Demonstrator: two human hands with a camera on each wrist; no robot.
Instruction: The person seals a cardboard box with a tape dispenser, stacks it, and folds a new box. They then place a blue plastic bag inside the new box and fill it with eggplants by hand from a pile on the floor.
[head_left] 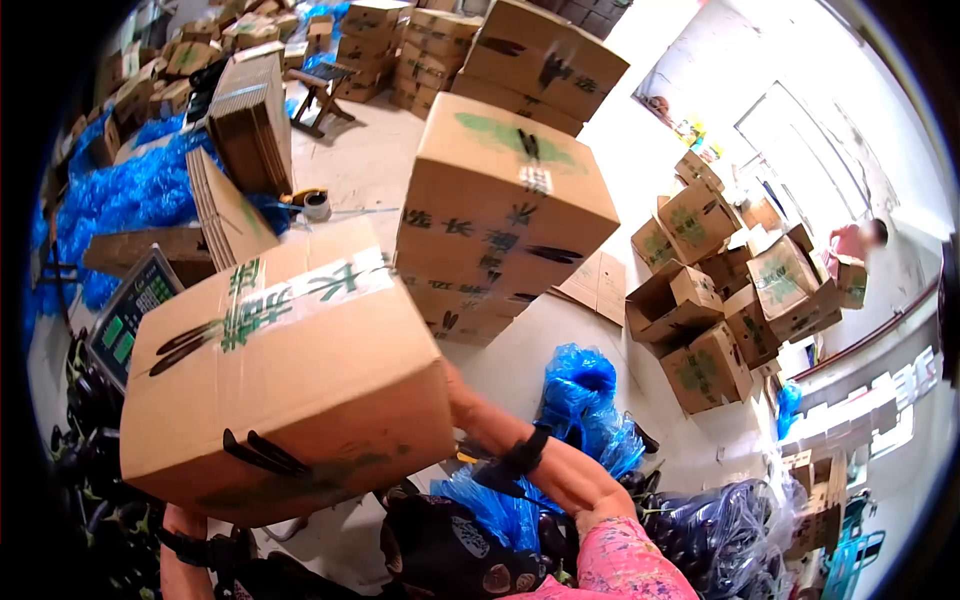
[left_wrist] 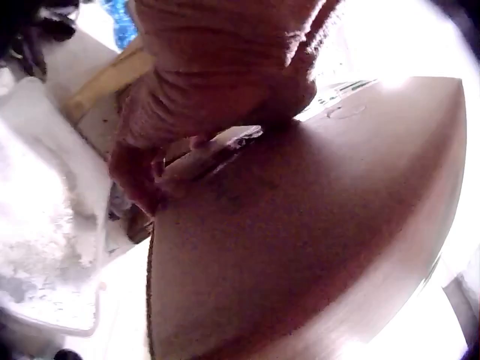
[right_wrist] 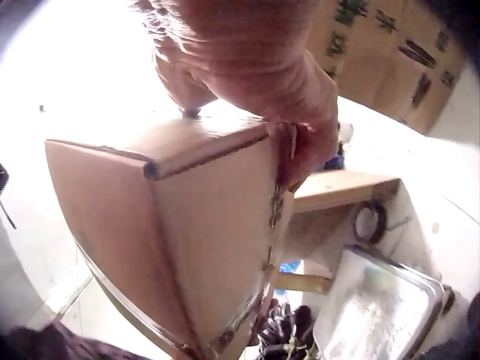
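Cardboard fills most of what I see from the head view: a sealed box (head_left: 285, 370), taped across the top with green print on it, lifted off the floor and tilted between my two hands. My left hand (left_wrist: 161, 161) is under its lower near edge, fingers (left_wrist: 135, 180) curled against the bottom panel where a flap seam runs; in the head view only that wrist with its dark strap shows below the box. My right hand (right_wrist: 300, 127) is on the far right side of the box, thumb and fingers wrapped round a corner edge, clamped on the cardboard. Both hands grip the same box, well apart from each other, one at each end.

Beyond my right hand stands a tall stack of boxes (head_left: 505, 215) with the same green and black print. Just below my right forearm lie blue plastic bags (head_left: 580, 400) and a heap of dark eggplants (head_left: 710, 530). To the left of the box, near my left hand, sits a scale (head_left: 130, 315) with a green display, and behind it flattened cartons (head_left: 250, 125) lean upright. A roll of tape (head_left: 317, 205) lies on the floor past them
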